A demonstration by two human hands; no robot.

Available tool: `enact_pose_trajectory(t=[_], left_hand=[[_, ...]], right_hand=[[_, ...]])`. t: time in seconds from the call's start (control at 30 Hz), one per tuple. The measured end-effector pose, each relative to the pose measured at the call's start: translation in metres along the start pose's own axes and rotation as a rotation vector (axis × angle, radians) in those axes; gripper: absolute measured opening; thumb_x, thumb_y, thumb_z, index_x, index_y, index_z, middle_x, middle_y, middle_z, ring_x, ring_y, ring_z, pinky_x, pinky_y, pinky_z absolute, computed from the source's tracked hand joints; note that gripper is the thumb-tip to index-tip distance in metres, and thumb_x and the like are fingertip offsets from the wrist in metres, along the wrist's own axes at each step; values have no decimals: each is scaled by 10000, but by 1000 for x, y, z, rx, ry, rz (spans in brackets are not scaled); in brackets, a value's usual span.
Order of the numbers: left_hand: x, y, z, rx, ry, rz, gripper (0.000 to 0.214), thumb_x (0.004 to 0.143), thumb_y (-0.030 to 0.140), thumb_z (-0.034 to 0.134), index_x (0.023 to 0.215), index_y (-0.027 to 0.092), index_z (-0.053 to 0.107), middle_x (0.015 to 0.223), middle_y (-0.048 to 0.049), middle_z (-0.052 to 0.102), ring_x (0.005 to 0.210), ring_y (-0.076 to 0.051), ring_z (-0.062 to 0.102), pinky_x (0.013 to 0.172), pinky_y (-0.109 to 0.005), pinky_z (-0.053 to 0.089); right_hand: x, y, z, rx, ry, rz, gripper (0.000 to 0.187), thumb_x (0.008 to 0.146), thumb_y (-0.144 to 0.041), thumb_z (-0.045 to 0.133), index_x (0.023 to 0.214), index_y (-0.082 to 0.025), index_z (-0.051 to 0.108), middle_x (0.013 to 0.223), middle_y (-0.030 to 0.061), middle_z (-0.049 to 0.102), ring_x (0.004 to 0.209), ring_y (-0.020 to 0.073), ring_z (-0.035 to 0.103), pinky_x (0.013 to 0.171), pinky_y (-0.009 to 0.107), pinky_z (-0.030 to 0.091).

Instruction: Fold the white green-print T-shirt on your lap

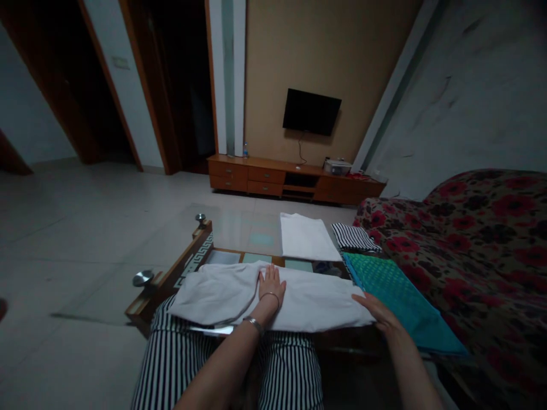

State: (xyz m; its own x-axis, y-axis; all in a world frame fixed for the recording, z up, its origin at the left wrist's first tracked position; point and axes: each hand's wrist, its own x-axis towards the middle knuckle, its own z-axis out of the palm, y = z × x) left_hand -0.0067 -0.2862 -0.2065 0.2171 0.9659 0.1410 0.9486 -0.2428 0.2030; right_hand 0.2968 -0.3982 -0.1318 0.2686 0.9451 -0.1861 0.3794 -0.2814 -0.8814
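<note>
A white garment (311, 299) lies spread across the near edge of a glass-topped coffee table (188, 265). My left hand (270, 285) rests flat on its middle, fingers stretched out, with a bangle and a watch on the wrist. Fingers extended, my right hand (376, 310) lies on the garment's right end, beside a teal patterned cloth (397, 290). Farther back on the table sit a folded white cloth (307, 236) and a folded black-and-white striped cloth (354, 236).
A sofa with a red floral cover (470, 245) stands to the right. My lap in striped trousers (183, 359) is below the table edge. A wooden TV cabinet (294, 179) and wall TV (311, 111) are at the far wall. Tiled floor (64, 239) lies left.
</note>
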Motion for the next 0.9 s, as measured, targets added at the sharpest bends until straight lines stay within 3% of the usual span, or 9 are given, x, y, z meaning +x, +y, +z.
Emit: enact_pose_trajectory(t=[0.1, 0.2, 0.33, 0.43, 0.57, 0.67, 0.8, 0.9], left_hand=[[-5, -4, -2, -39, -26, 20, 594, 914, 368, 287, 1434, 83, 317, 1517, -162, 226, 1415, -298, 148, 1130, -538, 129], [-10, -6, -6, -60, -37, 31, 572, 908, 338, 303, 1437, 122, 319, 1519, -140, 238, 1416, -286, 149, 1126, -550, 145], [-19, -5, -18, -78, -27, 60, 517, 911, 239, 295, 1415, 164, 376, 1497, -110, 311, 1405, -270, 200, 1135, -532, 168], [-30, -10, -35, -74, 12, 75, 531, 903, 122, 220, 1382, 210, 433, 1479, -69, 355, 1403, -233, 215, 1157, -497, 126], [-53, -33, -54, -110, 52, 152, 543, 902, 103, 207, 1394, 215, 409, 1503, -68, 306, 1418, -238, 164, 1153, -541, 38], [-69, -47, -56, -150, -9, 203, 503, 905, 159, 268, 1372, 205, 446, 1477, -89, 354, 1397, -273, 224, 1136, -586, 88], [-90, -48, -51, -192, -36, 211, 520, 874, 248, 379, 1392, 229, 424, 1464, -82, 378, 1387, -294, 242, 1138, -577, 131], [-112, -47, -49, -224, -17, 171, 541, 863, 206, 368, 1402, 201, 414, 1464, -108, 370, 1384, -315, 239, 1142, -562, 133]], right_hand=[[-14, -38, 5, 308, -107, 37, 389, 684, -460, 650, 987, -216, 661, 1014, 95, 701, 883, 249, 677, 763, 336, 544], [-27, -92, 24, 432, -211, -52, 512, 647, -422, 720, 1091, -200, 597, 1042, 91, 688, 839, 232, 675, 735, 325, 537], [-36, -161, 63, 379, -306, -156, 588, 602, -435, 753, 1091, -164, 572, 959, 92, 693, 732, 208, 659, 622, 290, 513], [-36, -196, 87, 296, -316, -229, 571, 581, -471, 745, 1019, -140, 589, 875, 86, 688, 668, 190, 633, 554, 257, 474], [-34, -224, 116, 287, -358, -265, 522, 551, -418, 756, 949, -130, 577, 796, 51, 659, 580, 136, 576, 503, 218, 417], [-32, -239, 144, 253, -426, -267, 431, 549, -369, 737, 856, -123, 562, 698, 22, 611, 523, 102, 517, 470, 200, 375], [-30, -253, 189, 119, -532, -316, 283, 579, -306, 643, 780, -137, 538, 638, -6, 546, 503, 80, 454, 452, 186, 339], [-27, -261, 226, -89, -551, -399, 182, 626, -242, 540, 776, -140, 531, 649, 0, 532, 531, 85, 456, 469, 183, 344]])
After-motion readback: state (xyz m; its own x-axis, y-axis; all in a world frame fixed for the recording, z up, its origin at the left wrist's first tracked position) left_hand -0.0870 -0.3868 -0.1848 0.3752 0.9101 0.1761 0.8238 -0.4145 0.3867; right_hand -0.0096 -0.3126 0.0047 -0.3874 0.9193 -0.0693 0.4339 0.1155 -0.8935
